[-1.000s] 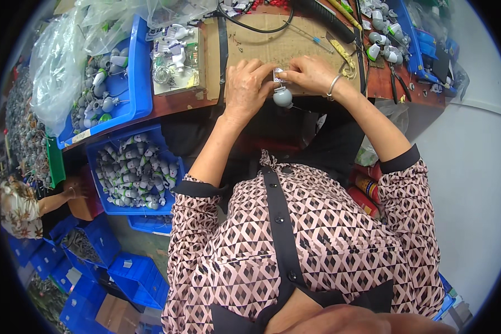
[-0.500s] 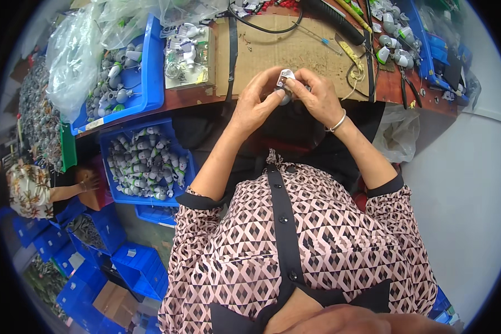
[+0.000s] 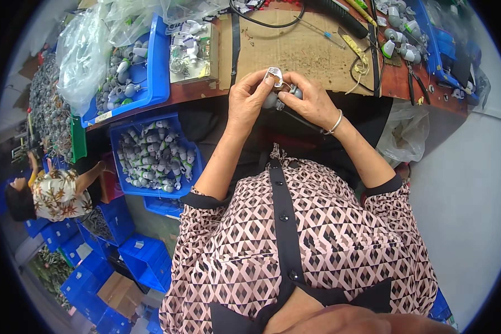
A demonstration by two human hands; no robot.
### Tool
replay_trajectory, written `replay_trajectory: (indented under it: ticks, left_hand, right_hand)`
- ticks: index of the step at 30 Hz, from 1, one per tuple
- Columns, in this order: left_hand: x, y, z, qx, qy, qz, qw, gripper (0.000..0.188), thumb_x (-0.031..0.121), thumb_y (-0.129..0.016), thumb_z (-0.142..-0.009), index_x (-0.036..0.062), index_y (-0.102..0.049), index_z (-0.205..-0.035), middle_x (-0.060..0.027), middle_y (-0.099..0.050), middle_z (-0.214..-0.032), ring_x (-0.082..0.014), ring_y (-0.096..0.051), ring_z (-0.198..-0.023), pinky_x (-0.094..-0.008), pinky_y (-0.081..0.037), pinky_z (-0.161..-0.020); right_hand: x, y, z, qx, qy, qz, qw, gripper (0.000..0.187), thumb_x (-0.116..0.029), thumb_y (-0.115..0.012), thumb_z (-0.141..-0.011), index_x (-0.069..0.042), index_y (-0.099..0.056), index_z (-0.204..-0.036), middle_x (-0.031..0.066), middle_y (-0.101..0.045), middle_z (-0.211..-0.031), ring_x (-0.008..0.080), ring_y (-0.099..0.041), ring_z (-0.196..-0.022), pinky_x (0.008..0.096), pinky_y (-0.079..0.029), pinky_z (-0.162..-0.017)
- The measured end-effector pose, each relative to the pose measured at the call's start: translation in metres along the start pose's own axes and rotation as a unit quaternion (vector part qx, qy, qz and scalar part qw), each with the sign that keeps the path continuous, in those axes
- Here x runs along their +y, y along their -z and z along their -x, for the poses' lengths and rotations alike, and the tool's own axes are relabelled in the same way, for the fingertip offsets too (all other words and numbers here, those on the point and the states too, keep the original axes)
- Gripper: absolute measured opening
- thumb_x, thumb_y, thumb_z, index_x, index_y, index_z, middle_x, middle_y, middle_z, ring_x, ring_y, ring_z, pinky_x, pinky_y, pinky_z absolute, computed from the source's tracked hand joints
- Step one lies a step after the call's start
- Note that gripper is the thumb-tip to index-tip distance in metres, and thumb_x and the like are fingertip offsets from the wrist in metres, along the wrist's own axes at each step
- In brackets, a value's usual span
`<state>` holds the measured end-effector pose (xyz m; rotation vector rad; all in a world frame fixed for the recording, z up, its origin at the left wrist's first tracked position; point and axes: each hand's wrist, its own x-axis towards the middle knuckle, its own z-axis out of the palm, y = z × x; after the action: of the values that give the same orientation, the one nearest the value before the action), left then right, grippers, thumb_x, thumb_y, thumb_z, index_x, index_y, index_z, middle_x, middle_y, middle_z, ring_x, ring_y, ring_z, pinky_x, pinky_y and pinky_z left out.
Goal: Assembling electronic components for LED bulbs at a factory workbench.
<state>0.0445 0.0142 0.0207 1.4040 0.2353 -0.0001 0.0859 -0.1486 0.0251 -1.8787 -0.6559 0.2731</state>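
Note:
In front of my chest, at the table's near edge, both hands work close together. My left hand (image 3: 247,103) pinches a small white plastic housing (image 3: 274,73) between thumb and fingers; something brown or copper-coloured shows inside it. My right hand (image 3: 313,104) is closed with a grey rounded piece (image 3: 296,92) at its fingertips, beside the white housing. A thin dark rod or cord (image 3: 299,118) runs from under my right thumb toward the wrist. Another grey rounded part (image 3: 269,101) shows below the fingers; whether these parts are joined is hidden.
Cardboard (image 3: 295,53) covers the table. Blue trays (image 3: 160,72) and a lower blue bin (image 3: 116,161) hold grey-and-white parts. Pliers (image 3: 416,83), a black-handled tool (image 3: 339,16) and looped cable lie at the back and right. At left, another person (image 3: 61,195) is among stacked blue crates (image 3: 145,261).
My hands have parted slightly, the white housing shifting left with my left hand. Grey parts and the dark rod now show at my right hand. The other person leans further into view.

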Motion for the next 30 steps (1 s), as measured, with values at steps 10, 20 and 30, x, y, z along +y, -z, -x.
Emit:
replay_trajectory:
  ticks: [10, 20, 30]
  left_hand:
    - [-0.003, -0.007, 0.004, 0.013, 0.003, 0.004, 1.000, 0.026, 0.018, -0.064, -0.087, -0.0007, -0.065, -0.105, -0.0017, -0.066, -0.087, -0.0055, -0.058, -0.079, -0.0195, -0.047, -0.068]
    - [-0.002, 0.004, 0.003, 0.014, 0.019, -0.002, 1.000, 0.025, 0.018, -0.064, -0.086, -0.0002, -0.065, -0.103, -0.0024, -0.066, -0.084, -0.0060, -0.058, -0.072, -0.0189, -0.045, -0.063]
    - [-0.009, 0.009, 0.013, -0.031, 0.024, -0.028, 0.999, 0.022, 0.017, -0.065, -0.085, 0.0012, -0.067, -0.099, -0.0022, -0.065, -0.082, -0.0057, -0.057, -0.070, -0.0198, -0.045, -0.061]
  right_hand:
    - [-0.006, -0.008, 0.002, 0.109, 0.111, 0.148, 0.977, 0.029, -0.011, -0.068, -0.077, -0.005, -0.053, -0.102, 0.0094, -0.058, -0.074, 0.0253, -0.060, -0.069, 0.0337, -0.047, -0.061]
    - [0.006, 0.015, 0.010, -0.014, 0.010, -0.009, 1.000, 0.035, -0.002, -0.062, -0.079, -0.003, -0.045, -0.110, 0.0071, -0.052, -0.100, 0.0152, -0.057, -0.086, 0.0268, -0.045, -0.076]
    - [-0.002, 0.026, 0.008, -0.073, -0.096, -0.174, 0.977, 0.027, -0.012, -0.063, -0.085, -0.001, -0.056, -0.110, 0.0020, -0.056, -0.091, 0.0088, -0.056, -0.080, 0.0210, -0.047, -0.072]
